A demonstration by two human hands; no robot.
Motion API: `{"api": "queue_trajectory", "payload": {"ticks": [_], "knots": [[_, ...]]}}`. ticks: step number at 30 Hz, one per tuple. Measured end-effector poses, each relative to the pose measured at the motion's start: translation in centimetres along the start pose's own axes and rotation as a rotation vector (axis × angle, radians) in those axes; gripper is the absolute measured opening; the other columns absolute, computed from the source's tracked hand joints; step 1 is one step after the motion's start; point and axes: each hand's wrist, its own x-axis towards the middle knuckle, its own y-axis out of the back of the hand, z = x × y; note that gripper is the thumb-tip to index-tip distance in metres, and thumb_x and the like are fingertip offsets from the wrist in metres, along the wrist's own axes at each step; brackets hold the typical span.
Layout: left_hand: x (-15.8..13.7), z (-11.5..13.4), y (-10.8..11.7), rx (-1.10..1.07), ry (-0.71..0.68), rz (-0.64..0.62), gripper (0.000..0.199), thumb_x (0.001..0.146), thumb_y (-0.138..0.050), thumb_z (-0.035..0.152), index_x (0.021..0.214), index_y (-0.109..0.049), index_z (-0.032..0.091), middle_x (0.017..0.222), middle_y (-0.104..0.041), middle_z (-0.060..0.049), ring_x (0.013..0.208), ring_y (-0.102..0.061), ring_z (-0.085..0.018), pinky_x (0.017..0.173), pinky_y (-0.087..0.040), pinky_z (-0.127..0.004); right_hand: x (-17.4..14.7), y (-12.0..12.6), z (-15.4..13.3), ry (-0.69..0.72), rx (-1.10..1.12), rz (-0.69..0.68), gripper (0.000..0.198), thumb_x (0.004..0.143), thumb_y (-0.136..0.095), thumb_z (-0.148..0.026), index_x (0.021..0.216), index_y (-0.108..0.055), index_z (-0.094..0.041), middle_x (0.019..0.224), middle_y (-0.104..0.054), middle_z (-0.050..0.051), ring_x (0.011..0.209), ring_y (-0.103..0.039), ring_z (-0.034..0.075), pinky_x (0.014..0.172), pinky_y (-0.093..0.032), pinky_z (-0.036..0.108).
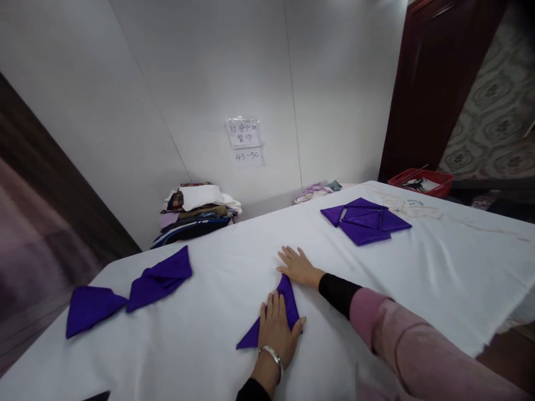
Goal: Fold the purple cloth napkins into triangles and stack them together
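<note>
A purple cloth napkin (288,298), folded into a triangle, lies on the white tablecloth (200,340) in front of me. My left hand (278,328), with a silver bangle on its wrist, rests flat across the middle of the napkin and hides part of it. Just beyond the napkin's top corner, my right hand (298,267) lies on the tablecloth with its fingers stretched out. Its palm covers the tip of that corner, so I cannot tell whether it presses on the cloth.
Two folded purple napkins (161,278) lie at the left. A flat purple stack (359,220) sits at the right rear. Behind the table are piled clothes (196,209) and a wall with a paper sign (244,133). A red basket (422,181) stands far right.
</note>
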Motion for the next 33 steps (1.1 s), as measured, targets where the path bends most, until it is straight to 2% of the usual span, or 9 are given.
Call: {"api": "queue_trajectory", "payload": {"ticks": [4,8,12,15,19,25,29,31,33], "knots": [[0.0,0.0,-0.1,-0.022,-0.002,0.007,0.079,0.084,-0.027,0.061,0.139,-0.031,0.004,0.146,-0.026,-0.017,0.136,-0.019,-0.032,0.11,-0.016,-0.05,-2.2,1.5,-3.3,0.275,0.007,0.063,0.066,0.091,-0.026,-0.056,0.143,-0.025,-0.016,0.151,-0.016,0.011,0.139,-0.007,0.022,0.11,0.001,0.044],[-0.1,-0.1,-0.2,-0.045,-0.008,0.033,0.075,0.085,-0.028,0.058,0.137,-0.036,0.005,0.144,-0.033,-0.016,0.135,-0.023,-0.031,0.11,-0.016,-0.049,-3.7,3.1,-5.9,0.391,0.052,0.099,0.066,0.091,-0.029,-0.055,0.144,-0.021,-0.016,0.151,-0.015,0.01,0.139,-0.004,0.021,0.11,0.003,0.044],[-0.3,-0.2,-0.5,-0.075,-0.009,0.05,0.072,0.085,-0.03,0.059,0.134,-0.043,0.008,0.14,-0.041,-0.015,0.133,-0.027,-0.032,0.11,-0.017,-0.049,-3.4,1.7,-5.7,0.51,0.213,-0.123,0.065,0.091,-0.029,-0.054,0.145,-0.017,-0.02,0.151,-0.019,0.007,0.138,-0.011,0.018,0.111,-0.006,0.038],[-0.3,-0.1,-0.6,-0.071,-0.01,0.059,0.07,0.086,-0.029,0.057,0.135,-0.04,0.008,0.139,-0.042,-0.016,0.133,-0.028,-0.032,0.109,-0.017,-0.05,-2.3,-0.6,-4.1,0.436,0.224,-0.211,0.063,0.091,-0.029,-0.055,0.144,-0.024,-0.021,0.149,-0.025,0.008,0.137,-0.017,0.02,0.111,-0.009,0.04],[0.0,-0.1,-0.6,-0.041,-0.014,0.036,0.077,0.084,-0.03,0.059,0.138,-0.034,0.004,0.143,-0.034,-0.018,0.135,-0.024,-0.032,0.109,-0.018,-0.051,-0.6,-2.1,-1.9,0.309,0.133,-0.159,0.064,0.091,-0.025,-0.057,0.142,-0.03,-0.019,0.149,-0.025,0.01,0.137,-0.014,0.023,0.109,-0.007,0.045],[0.1,-0.2,-0.6,-0.016,-0.013,0.006,0.081,0.084,-0.025,0.062,0.139,-0.03,0.003,0.146,-0.026,-0.016,0.137,-0.019,-0.031,0.111,-0.017,-0.048,1.4,-1.5,0.2,0.115,0.034,-0.091,0.061,0.091,-0.025,-0.056,0.141,-0.032,-0.021,0.15,-0.022,0.008,0.138,-0.013,0.023,0.109,-0.005,0.048],[-0.1,0.0,-0.2,0.004,0.005,0.003,0.078,0.086,-0.023,0.06,0.139,-0.029,0.003,0.147,-0.026,-0.015,0.137,-0.018,-0.03,0.111,-0.016,-0.047,1.5,0.1,0.8,-0.059,-0.005,0.004,0.062,0.092,-0.024,-0.053,0.141,-0.03,-0.015,0.149,-0.022,0.015,0.137,-0.014,0.029,0.106,-0.009,0.054],[-0.1,0.1,0.0,0.005,0.008,0.002,0.077,0.086,-0.023,0.058,0.139,-0.03,0.003,0.147,-0.025,-0.015,0.137,-0.018,-0.03,0.111,-0.016,-0.046,0.8,0.9,0.0,-0.014,-0.011,0.066,0.062,0.093,-0.023,-0.052,0.142,-0.028,-0.015,0.149,-0.02,0.015,0.138,-0.01,0.026,0.107,-0.006,0.052],[-0.1,0.2,0.2,0.0,0.003,0.001,0.078,0.086,-0.024,0.059,0.138,-0.031,0.002,0.146,-0.027,-0.016,0.137,-0.019,-0.03,0.111,-0.016,-0.047,-0.4,1.0,-1.5,0.156,0.011,0.102,0.062,0.092,-0.025,-0.053,0.142,-0.028,-0.016,0.15,-0.02,0.012,0.138,-0.009,0.023,0.11,-0.002,0.046]]}}
